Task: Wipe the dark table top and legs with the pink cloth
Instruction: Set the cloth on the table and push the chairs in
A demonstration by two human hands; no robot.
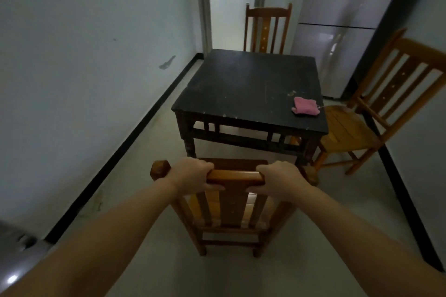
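A narrow, dim kitchen corner. The left hand (193,172) and right hand (280,176) both grip the near chair (231,202) by its top rail, likely clearing access; the pink cloth (304,106) lies untouched on the dark tabletop (241,87), near its right edge.

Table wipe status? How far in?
Nothing wiped yet, as far as shows: pink cloth lies crumpled near the dark table top's right edge. In hand: left hand and right hand grip the near chair top rail. Left: take cloth, wipe top and legs.
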